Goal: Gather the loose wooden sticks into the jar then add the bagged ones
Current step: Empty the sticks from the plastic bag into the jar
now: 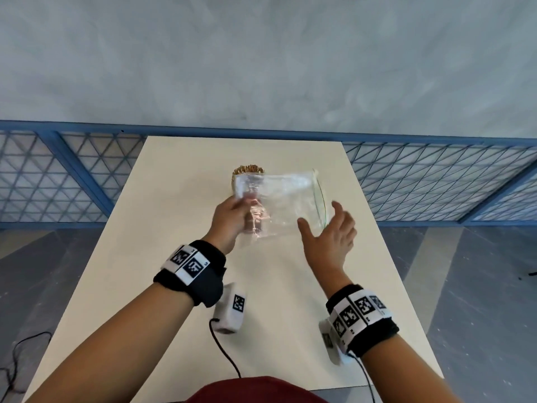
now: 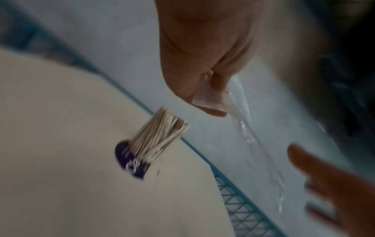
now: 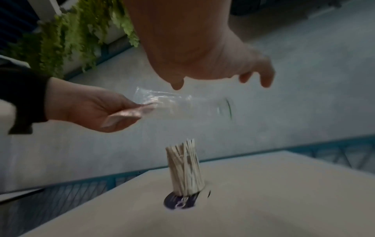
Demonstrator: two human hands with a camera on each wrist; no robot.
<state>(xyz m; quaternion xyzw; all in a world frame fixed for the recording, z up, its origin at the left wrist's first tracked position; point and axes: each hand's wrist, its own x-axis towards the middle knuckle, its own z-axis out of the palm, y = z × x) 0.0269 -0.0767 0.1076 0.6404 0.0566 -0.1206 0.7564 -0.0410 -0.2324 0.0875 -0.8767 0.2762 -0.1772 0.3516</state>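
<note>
A clear jar (image 3: 180,200) with a purple label stands on the cream table (image 1: 174,228), packed with upright wooden sticks (image 3: 185,166) (image 2: 160,136) (image 1: 248,170). My left hand (image 1: 232,219) pinches a corner of a clear zip bag (image 1: 290,199) (image 3: 182,105) and holds it in the air above and in front of the jar; the bag looks empty. My right hand (image 1: 328,231) hovers by the bag's green zip edge (image 1: 319,199), fingers spread, holding nothing.
A blue mesh railing (image 1: 436,181) runs behind the table's far edge, with grey floor beyond. Green hanging plants (image 3: 71,36) show in the right wrist view. Cables (image 1: 223,353) trail from my wrist cameras over the table's near end.
</note>
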